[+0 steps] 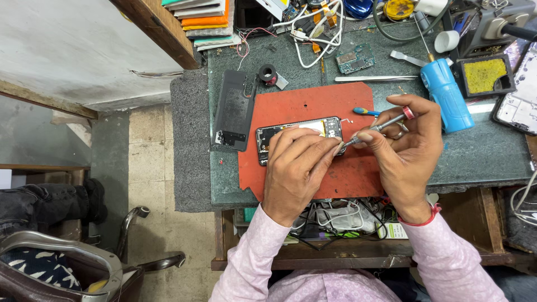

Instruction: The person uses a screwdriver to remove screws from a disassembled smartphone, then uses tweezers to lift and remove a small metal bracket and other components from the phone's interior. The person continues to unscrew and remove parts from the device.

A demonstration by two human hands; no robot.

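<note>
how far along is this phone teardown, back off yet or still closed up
Done: the back cover is off and lies left of the opened phone on the red mat. In hand: the left hand steadies the phone while the right hand works a small screwdriver at its upper end. Left: the yellow-labelled internals are not yet out of the frame.
</note>
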